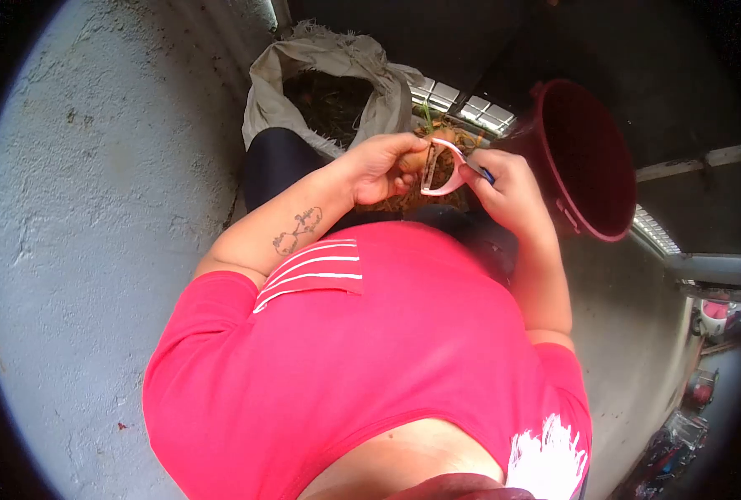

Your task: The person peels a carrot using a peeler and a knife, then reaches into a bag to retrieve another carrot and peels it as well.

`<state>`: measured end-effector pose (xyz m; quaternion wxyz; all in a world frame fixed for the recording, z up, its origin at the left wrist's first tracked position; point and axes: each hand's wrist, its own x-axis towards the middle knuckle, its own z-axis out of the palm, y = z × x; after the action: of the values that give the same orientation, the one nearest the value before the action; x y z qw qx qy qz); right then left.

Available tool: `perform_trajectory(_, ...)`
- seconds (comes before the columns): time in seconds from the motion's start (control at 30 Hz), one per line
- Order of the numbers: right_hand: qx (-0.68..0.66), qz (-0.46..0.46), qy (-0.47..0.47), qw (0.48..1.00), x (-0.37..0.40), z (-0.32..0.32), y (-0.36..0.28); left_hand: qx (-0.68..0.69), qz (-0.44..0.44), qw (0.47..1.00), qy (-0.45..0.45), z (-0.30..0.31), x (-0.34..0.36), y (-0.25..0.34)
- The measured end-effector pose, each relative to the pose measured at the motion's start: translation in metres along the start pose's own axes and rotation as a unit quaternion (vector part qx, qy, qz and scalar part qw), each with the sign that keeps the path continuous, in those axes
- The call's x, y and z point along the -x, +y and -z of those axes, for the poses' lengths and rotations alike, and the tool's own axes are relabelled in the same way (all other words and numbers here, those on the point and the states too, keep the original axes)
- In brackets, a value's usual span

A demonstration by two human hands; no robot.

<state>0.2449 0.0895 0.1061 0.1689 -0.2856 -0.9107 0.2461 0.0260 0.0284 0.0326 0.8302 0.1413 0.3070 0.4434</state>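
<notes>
My right hand point(508, 187) is closed round the handle of a Y-shaped vegetable peeler point(444, 190) with a pale pink-white frame; a bit of blue shows at its grip. The peeler's blade side faces my left hand point(379, 169). That hand is curled, its thumb right at the blade. Between its thumb and fingers shows part of an orange-tan vegetable point(414, 161), mostly hidden by the fingers and peeler; I cannot tell its exact kind. Beneath both hands lie brownish-orange peelings point(404, 202), with a green stalk point(427, 115) sticking up beyond them.
A white woven sack point(262, 92) with its mouth rolled open stands ahead to the left, dark plant scraps inside. A large dark red bucket point(545, 137) is tilted at the right. The rough grey wall point(95, 208) rises close on my left.
</notes>
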Motion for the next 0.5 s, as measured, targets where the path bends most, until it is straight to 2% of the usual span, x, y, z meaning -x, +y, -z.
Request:
perform_trajectory(0.07,-0.004,-0.002,-0.010,1.000,-0.001,0.001,-0.012,-0.002,0.011,0.998,-0.057,0.008,0.002,-0.003)
perform_trajectory(0.1,-0.002,0.000,-0.008,1.000,0.000,-0.001,-0.014,-0.011,0.018,1.000,0.011,-0.007,0.007,-0.005)
perform_trajectory(0.3,-0.012,-0.018,-0.018,1.000,0.002,-0.002,-0.031,-0.096,-0.082,0.990,0.062,-0.026,0.017,-0.019)
perform_trajectory(0.4,0.001,-0.003,-0.022,1.000,0.003,-0.002,-0.032,-0.117,-0.100,0.983,0.102,-0.026,0.016,-0.024)
perform_trajectory(0.5,0.041,0.010,-0.030,0.999,0.001,-0.001,-0.031,-0.123,-0.092,0.985,0.084,-0.027,0.021,-0.022)
